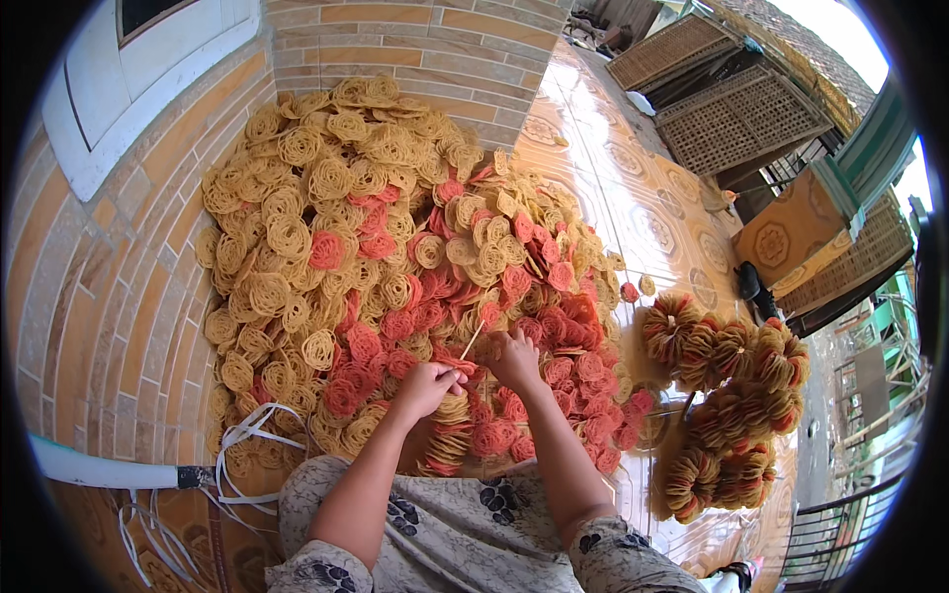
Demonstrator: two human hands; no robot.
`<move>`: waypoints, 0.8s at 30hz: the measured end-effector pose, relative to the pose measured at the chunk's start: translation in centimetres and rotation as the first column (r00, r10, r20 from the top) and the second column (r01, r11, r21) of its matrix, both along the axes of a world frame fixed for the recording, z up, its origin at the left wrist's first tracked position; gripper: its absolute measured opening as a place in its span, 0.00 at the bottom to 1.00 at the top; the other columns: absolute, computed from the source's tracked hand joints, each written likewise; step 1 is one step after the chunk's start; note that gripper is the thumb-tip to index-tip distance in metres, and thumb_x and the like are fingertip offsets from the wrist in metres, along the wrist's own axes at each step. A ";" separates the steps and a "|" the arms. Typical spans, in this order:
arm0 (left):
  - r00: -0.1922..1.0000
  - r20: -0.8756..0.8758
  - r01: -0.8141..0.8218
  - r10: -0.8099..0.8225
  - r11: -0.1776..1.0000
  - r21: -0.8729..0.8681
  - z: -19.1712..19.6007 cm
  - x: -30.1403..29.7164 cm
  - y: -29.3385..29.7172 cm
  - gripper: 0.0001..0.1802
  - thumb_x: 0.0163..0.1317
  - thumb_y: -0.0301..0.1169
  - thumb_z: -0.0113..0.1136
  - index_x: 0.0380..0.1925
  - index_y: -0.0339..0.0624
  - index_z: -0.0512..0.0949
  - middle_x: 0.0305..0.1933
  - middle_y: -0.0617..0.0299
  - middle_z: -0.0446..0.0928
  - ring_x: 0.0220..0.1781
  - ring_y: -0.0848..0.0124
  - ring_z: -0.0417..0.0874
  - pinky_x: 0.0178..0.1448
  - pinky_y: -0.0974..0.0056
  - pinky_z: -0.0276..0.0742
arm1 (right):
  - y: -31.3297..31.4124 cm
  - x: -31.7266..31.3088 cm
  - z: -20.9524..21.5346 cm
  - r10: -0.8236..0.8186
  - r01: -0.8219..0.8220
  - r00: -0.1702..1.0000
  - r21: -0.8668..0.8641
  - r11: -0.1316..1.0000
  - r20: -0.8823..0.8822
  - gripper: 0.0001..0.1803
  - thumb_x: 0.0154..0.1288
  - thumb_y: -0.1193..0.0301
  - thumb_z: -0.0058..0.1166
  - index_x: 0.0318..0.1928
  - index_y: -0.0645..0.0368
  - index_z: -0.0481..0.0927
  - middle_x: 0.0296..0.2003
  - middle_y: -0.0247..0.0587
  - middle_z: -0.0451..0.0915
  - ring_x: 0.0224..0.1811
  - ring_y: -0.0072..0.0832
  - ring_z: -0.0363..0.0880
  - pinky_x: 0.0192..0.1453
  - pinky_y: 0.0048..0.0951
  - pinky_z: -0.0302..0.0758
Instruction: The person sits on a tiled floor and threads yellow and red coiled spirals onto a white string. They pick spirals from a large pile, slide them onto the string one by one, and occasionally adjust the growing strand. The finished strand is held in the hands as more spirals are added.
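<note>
My left hand (429,389) is closed in a pinch around a thin pale stick (472,340), at the threaded red cracker (457,366). The stick's free end slants up and right. Below that hand, a stack of mostly tan swirled crackers (448,435) hangs or stands in front of my lap; its link to the stick is hidden. My right hand (515,359) is just right of the stick, over the pile, with bent fingers; what they grip is hidden. Around both hands lie loose lacy discs, red crackers (563,331) nearest and tan crackers (287,237) behind.
Brick-patterned walls (415,40) border the heap. Several bundled cracker rings (732,346) lie on the shiny tiled floor (603,128) at right. White plastic strips (247,435) dangle near a white pole (109,476) at left. Woven racks (741,119) lean at the far right.
</note>
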State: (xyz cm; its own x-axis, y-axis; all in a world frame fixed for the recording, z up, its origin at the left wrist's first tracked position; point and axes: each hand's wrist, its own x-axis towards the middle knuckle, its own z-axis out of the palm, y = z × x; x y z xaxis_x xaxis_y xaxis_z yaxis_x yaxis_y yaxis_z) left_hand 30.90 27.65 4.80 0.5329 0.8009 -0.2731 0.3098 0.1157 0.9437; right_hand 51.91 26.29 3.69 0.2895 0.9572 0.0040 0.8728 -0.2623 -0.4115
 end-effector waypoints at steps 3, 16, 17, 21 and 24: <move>1.000 0.001 0.020 -0.020 1.000 0.002 0.6 -0.2 -0.1 0.14 0.69 0.33 0.53 0.34 0.35 0.83 0.30 0.61 0.85 0.34 0.73 0.84 0.44 0.67 0.76 | 0.2 0.3 0.2 -0.050 0.049 0.975 -0.006 0.999 -0.215 0.16 0.61 0.67 0.60 0.48 0.61 0.78 0.39 0.44 0.79 0.42 0.36 0.78 0.48 0.38 0.72; 0.998 -0.021 0.066 -0.066 0.998 0.016 0.7 0.0 -0.1 0.14 0.68 0.35 0.54 0.36 0.38 0.84 0.28 0.61 0.85 0.32 0.72 0.84 0.43 0.66 0.76 | -0.2 0.5 3.7 0.081 0.184 0.480 0.191 0.964 -0.874 0.06 0.69 0.74 0.55 0.41 0.65 0.76 0.31 0.30 0.76 0.33 0.16 0.72 0.42 0.21 0.71; 0.998 -0.011 0.058 -0.058 0.998 0.011 0.6 0.0 -0.2 0.14 0.68 0.35 0.54 0.36 0.37 0.84 0.28 0.61 0.85 0.32 0.72 0.84 0.42 0.66 0.76 | -0.2 0.5 3.8 0.100 0.178 0.488 0.211 0.961 -0.867 0.06 0.69 0.74 0.55 0.41 0.65 0.76 0.32 0.30 0.76 0.33 0.16 0.72 0.42 0.21 0.71; 0.999 0.026 0.034 -0.034 0.999 0.010 0.5 0.0 -0.3 0.14 0.69 0.35 0.54 0.36 0.37 0.84 0.28 0.61 0.85 0.31 0.73 0.84 0.42 0.67 0.76 | -0.3 0.5 3.9 0.098 0.183 0.494 0.214 0.960 -0.864 0.06 0.70 0.74 0.54 0.41 0.64 0.76 0.32 0.30 0.76 0.34 0.17 0.72 0.42 0.21 0.71; 0.999 0.047 0.020 -0.020 1.000 -0.001 0.6 0.1 -0.3 0.14 0.69 0.35 0.54 0.36 0.37 0.84 0.28 0.61 0.85 0.31 0.73 0.84 0.42 0.67 0.76 | -0.2 0.5 3.8 0.114 0.171 0.495 0.225 0.959 -0.861 0.06 0.70 0.73 0.54 0.41 0.64 0.76 0.31 0.29 0.76 0.34 0.17 0.72 0.42 0.21 0.71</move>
State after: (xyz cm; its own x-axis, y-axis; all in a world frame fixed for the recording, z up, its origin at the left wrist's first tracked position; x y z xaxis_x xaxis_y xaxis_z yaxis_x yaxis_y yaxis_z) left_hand 31.01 27.38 5.41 0.5611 0.7896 -0.2484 0.2678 0.1108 0.9571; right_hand 52.39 26.05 7.52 0.3105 0.9500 -0.0324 0.0365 -0.0460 -0.9983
